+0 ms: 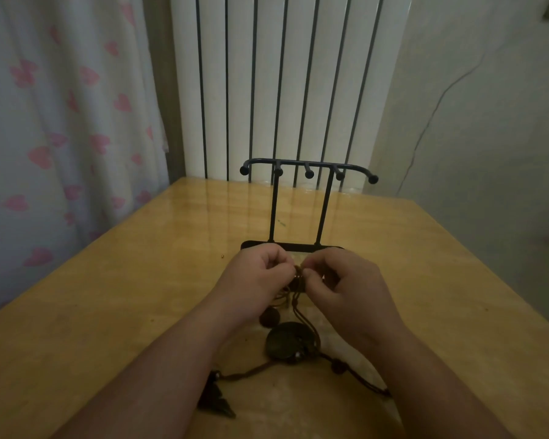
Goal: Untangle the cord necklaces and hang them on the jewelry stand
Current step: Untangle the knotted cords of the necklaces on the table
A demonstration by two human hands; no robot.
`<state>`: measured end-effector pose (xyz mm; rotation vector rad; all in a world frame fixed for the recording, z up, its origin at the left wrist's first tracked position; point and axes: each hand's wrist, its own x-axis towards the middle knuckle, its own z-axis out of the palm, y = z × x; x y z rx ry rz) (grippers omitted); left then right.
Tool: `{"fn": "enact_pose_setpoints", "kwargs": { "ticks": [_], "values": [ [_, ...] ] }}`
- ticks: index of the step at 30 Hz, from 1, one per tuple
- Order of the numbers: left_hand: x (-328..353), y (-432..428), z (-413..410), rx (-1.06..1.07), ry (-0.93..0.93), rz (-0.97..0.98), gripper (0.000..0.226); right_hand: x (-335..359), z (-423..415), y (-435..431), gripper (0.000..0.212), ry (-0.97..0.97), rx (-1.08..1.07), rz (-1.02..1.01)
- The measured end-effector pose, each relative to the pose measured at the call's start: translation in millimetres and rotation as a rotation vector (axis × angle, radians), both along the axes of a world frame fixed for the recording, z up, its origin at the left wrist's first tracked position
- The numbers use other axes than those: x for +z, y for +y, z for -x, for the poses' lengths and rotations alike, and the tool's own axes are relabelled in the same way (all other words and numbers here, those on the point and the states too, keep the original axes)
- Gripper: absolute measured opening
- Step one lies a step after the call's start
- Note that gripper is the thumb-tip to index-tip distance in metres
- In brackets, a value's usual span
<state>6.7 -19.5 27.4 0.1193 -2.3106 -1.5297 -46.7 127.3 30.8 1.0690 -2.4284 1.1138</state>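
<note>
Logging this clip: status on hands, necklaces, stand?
Left hand, right hand both pinch knotted cord necklaces. Round pendant on table. Jewelry stand hooks bare, nothing blocking.

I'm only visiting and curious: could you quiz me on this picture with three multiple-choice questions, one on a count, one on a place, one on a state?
1. How many knobbed pegs has the stand?
A. three
B. five
C. eight

2. Where is the round pendant?
A. lying on the table
B. hanging on the stand
C. on the radiator

3. What are the left hand and right hand doing?
A. lying flat
B. both pinching the cords
C. lifting the stand

Answers:
1 B: five round knobs show along the top bar.
2 A: it rests on the wood, and every peg is bare.
3 B: the fingertips meet on the tangle.
</note>
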Motion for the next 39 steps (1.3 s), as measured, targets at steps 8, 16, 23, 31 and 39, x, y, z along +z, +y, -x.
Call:
{"fn": "enact_pose_setpoints", "kwargs": {
  "ticks": [8,16,23,31,39],
  "values": [
    [-1.5,1.3,1.6,0.008,-0.031,-0.011,0.019,-2.3,0.2,-4.1,0.006,-0.072,-0.006,0.029],
    [-0.5,1.8,0.9,0.045,0.033,0.024,0.017,-3.9,2.8,-0.2,0.008,-0.051,0.0,0.06],
    [-0.3,3.5,2.3,0.057,-0.013,0.026,0.017,-1.4,-1.3,-4.6,0.013,-0.107,-0.004,0.139],
    [1.1,1.7,0.3,0.013,-0.025,-0.138,0.016,2.0,-5.2,-6.4,0.009,-0.331,0.039,0.265],
    [0.6,2.7,0.8,0.01,-0.019,-0.091,0.017,1.5,-1.9,-3.9,0.002,-0.276,0.0,0.19]
  ]
}}
